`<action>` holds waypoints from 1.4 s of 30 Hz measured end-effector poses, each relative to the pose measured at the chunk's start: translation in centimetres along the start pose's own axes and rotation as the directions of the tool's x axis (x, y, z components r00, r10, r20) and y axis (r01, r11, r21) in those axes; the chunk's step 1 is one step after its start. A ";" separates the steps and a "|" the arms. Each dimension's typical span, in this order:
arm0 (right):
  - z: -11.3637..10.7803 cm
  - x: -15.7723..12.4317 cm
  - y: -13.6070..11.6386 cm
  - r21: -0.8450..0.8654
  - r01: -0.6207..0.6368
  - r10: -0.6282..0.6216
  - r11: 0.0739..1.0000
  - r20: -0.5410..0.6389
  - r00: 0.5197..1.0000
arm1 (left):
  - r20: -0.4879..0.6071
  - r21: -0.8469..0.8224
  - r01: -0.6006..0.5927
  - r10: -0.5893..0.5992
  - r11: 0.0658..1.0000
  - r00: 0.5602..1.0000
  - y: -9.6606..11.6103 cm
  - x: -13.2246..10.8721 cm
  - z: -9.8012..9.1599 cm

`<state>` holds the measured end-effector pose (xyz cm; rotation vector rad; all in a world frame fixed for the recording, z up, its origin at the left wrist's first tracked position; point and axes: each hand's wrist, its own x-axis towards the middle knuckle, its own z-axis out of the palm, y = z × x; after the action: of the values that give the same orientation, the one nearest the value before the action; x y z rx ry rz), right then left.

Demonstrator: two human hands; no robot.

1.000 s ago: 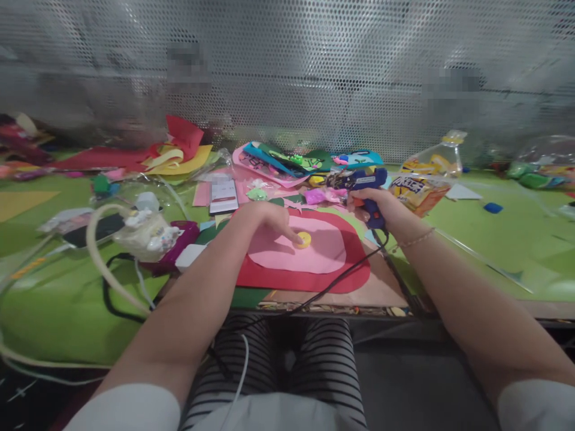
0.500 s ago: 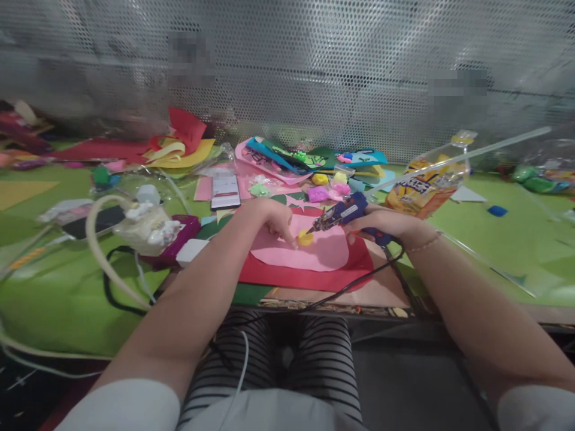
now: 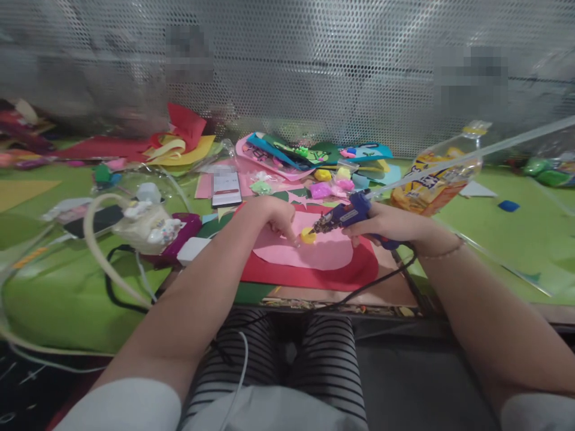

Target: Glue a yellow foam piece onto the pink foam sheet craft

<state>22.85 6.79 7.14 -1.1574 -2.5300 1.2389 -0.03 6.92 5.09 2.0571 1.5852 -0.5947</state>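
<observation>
My right hand (image 3: pixel 377 226) is wrapped round a blue hot glue gun (image 3: pixel 353 209), with a clear glue stick jutting from its back. The gun's nozzle points left and meets the right side of a small yellow disc (image 3: pixel 308 235). That disc lies on a pink rounded sheet (image 3: pixel 309 258), which rests on a larger red sheet (image 3: pixel 314 278). Just left of the disc, my left hand (image 3: pixel 279 216) reaches down with its index finger extended onto the pink sheet. It grips nothing that I can see, though its other fingers are partly hidden.
A phone (image 3: pixel 226 189) lies behind my left hand. Bright clay lumps (image 3: pixel 320 190) and decorated paper pieces (image 3: pixel 309 157) sit at the back. A chip-filled plastic bottle (image 3: pixel 431 179) is at right. A black cord (image 3: pixel 359 290) crosses the front; a purple-based object (image 3: pixel 155 230) stands left.
The view has shifted slightly. The glue gun tilts a little differently, and its stick points farther right. My left hand keeps its place beside the yellow disc.
</observation>
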 end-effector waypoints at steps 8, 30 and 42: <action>0.3 -0.2 -0.3 0.033 -0.034 0.035 0.999 -0.021 0.999 | 0.001 -0.003 -0.002 0.002 1.000 1.000 0.0 0.1 0.1; 0.2 -0.2 0.1 -0.005 -0.110 0.110 0.994 -0.051 0.993 | 0.087 -0.263 -0.027 0.051 0.964 0.995 -1.3 0.4 -0.2; 0.3 -0.2 0.2 -0.047 -0.106 0.103 0.993 -0.073 0.992 | 0.089 -0.322 -0.017 0.048 0.947 0.995 -1.1 0.2 -0.3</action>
<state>22.94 6.55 6.86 -1.3362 -2.4926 1.1402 -1.06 7.49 5.09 1.7822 1.4803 -0.3862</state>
